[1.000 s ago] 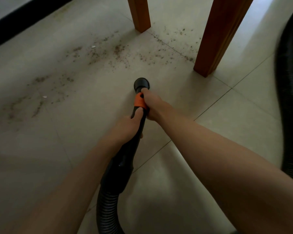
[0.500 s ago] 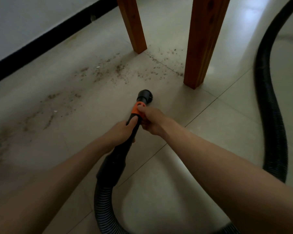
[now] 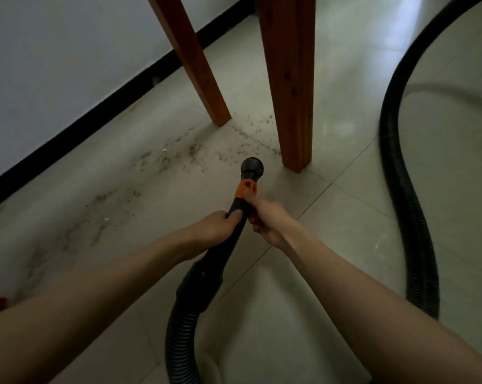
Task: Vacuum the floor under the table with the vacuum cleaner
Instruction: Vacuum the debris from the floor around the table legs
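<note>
While seen from the head view: black vacuum wand with an orange collar (image 3: 235, 217), held in both hands, long axis running from the lower centre up and slightly right, toward the table legs. Right hand (image 3: 264, 217) forward on the wand, thumb reaching the orange collar, fingers (image 3: 255, 225) curled round the tube. Left hand (image 3: 215, 227) just behind it, fingers clamped on the black shaft. Round black nozzle (image 3: 252, 166) at the far tip, close above or on the pale tiled floor (image 3: 331, 231); whether it touches, impossible to tell. Scattered brown crumbs and dust (image 3: 179, 157) lying ahead and to the left of the nozzle, trailing further left along the floor toward the black skirting (image 3: 95, 112). More specks between the two wooden table legs, the nearer leg (image 3: 289, 92) standing just right of the nozzle, the farther leg (image 3: 195, 67) beyond and left. Ribbed black hose (image 3: 411, 217) looping from the wand's rear, round the right side. Likely next: a push forward and leftward along the wand's own axis, the right hand steering, clear of the nearer leg.
</note>
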